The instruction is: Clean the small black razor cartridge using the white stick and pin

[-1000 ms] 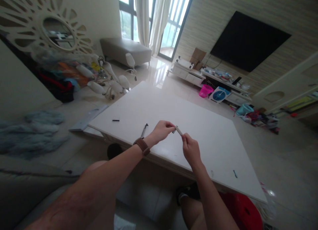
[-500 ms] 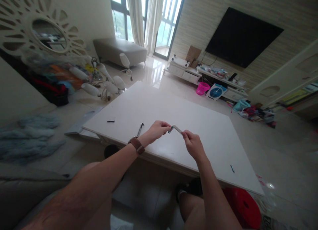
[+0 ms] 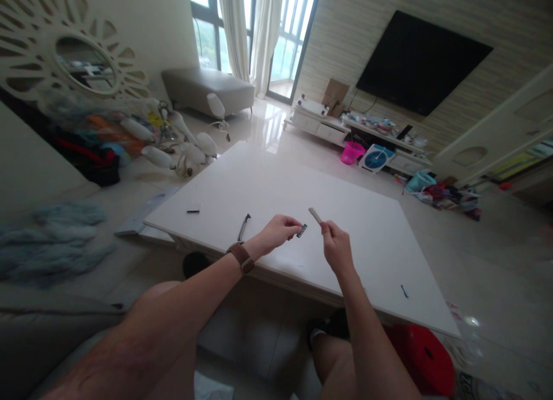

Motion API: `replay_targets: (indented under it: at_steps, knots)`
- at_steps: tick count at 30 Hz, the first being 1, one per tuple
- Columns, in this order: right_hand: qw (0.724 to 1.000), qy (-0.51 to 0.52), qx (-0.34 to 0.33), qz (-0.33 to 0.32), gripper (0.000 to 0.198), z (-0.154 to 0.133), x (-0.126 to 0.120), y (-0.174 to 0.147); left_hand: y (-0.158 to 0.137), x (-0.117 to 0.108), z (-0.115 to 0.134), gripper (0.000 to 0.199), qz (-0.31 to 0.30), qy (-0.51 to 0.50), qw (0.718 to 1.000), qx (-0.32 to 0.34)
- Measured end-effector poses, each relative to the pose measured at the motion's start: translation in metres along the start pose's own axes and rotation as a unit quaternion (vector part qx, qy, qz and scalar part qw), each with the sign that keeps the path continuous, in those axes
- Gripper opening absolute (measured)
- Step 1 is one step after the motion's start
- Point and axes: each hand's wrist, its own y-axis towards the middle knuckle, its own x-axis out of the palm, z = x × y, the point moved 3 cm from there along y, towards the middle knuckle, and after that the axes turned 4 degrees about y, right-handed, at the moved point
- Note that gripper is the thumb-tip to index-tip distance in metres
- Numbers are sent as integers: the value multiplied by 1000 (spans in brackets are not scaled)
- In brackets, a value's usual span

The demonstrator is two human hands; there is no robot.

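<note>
In the head view, a small dark piece (image 3: 302,231) is pinched by the left hand (image 3: 279,232) — and a pale flat stick (image 3: 315,215) is gripped in the curled fingers of the right hand (image 3: 338,247)! Both pieces are held apart, above the white table (image 3: 276,175).

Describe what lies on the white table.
A short black piece, a slim tool and a small bluish piece are visible; the tabletop behind the left hand and right hand is hidden.
</note>
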Motion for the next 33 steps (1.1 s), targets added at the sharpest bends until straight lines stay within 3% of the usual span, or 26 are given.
replay_targets:
  at_steps: [3,6,8,12,18,21,28,33]
  knots:
    - [999,44,0,-19,40,5,1,-4,1,-3,2,19,19,-16,1000,2]
    - [986,155,44,-32,44,10,9,-8,2,-5,3,18,30,-39,999,1]
    - [955,270,114,-43,45,13,17,-11,2,-4,5,19,34,-59,998,8]
    - [866,437,229,-81,46,9,34,-16,0,-1,8,23,32,-110,993,32]
    - [769,570,258,-135,43,-6,45,-17,-1,0,10,23,42,-136,989,49]
    - [735,602,275,-148,42,-8,48,-18,-2,0,11,23,47,-141,987,54]
    - [700,631,292,-162,41,-12,49,-22,-1,-1,13,24,66,-139,986,63]
    - [697,632,297,-161,40,-13,50,-21,-1,-1,14,21,62,-101,991,60]
